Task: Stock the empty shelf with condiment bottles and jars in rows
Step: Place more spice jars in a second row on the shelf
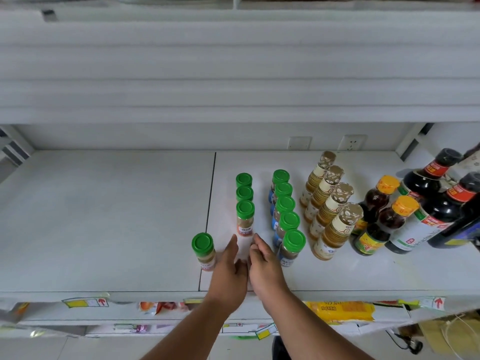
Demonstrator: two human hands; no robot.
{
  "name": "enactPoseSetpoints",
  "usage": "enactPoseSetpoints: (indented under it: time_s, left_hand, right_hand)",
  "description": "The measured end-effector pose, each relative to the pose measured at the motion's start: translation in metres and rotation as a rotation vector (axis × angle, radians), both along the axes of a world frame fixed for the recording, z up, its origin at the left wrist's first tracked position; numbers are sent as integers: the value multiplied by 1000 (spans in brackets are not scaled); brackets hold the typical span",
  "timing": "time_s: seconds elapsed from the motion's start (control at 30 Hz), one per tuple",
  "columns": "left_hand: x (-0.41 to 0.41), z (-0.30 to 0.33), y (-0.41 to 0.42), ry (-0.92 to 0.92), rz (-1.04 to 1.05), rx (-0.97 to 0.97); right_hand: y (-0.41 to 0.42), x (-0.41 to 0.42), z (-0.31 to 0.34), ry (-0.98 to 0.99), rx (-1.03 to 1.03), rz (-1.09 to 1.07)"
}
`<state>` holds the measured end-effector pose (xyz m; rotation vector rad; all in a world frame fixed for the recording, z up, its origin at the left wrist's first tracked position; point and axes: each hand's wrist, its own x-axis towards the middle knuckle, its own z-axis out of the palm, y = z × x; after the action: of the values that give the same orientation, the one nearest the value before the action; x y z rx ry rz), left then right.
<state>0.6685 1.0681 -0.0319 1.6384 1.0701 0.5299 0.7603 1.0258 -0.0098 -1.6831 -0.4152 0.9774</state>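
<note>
On the white shelf stands a row of three green-capped spice jars with orange labels. One more such jar stands alone to the front left. My left hand and my right hand are side by side just in front of the row's nearest jar, fingers loosely apart, holding nothing. The lone jar is just left of my left hand. To the right runs a row of several green-capped jars with blue labels.
Further right stand a row of amber bottles with patterned caps, small dark bottles with orange caps and large dark sauce bottles. Another shelf hangs overhead. Packets lie on the shelf below.
</note>
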Motion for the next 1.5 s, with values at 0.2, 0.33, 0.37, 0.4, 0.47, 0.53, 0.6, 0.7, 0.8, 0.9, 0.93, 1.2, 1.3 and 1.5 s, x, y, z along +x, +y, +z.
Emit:
enactPoseSetpoints:
  time_s: [0.2,0.33,0.37,0.4,0.47,0.53,0.6,0.7,0.8,0.9,0.93,1.2,1.3,1.5]
  left_hand:
    - [-57,-1,-52,16,60,-25]
    - [-85,6,-60,0,292,-5]
    - [-89,11,-58,2,365,22]
    - [-92,17,-54,6,435,58]
    - [-94,29,-41,8,518,112]
    - [-93,34,-26,38,473,74]
    - [-88,35,-12,77,344,-4]
    - [-80,39,-1,89,212,-20]
    - [-75,43,-2,41,160,-11]
    - [-70,38,-5,43,137,-13]
    - [-68,36,-6,44,130,-20]
    - [-39,31,-19,20,24,-32]
    - [-29,32,-24,9,9,-43]
    - [-27,27,-29,36,52,-78]
  right_hand:
    - [-29,-24,5,-87,-26,132]
    - [-30,-42,9,-166,-65,237]
    - [-27,-45,10,-185,-74,263]
    - [-25,-48,11,-199,-84,292]
    - [-21,-50,16,-211,-99,332]
    - [-18,-51,21,-208,-106,349]
    - [-14,-53,23,-210,-108,353]
    - [-9,-56,24,-194,-100,347]
    - [-8,-58,25,-169,-74,343]
    - [-12,-56,25,-160,-71,314]
    - [-14,-54,25,-158,-73,300]
    - [-36,-27,31,-146,-66,173]
    - [-43,-17,34,-154,-64,143]
    - [-51,-12,34,-166,-99,127]
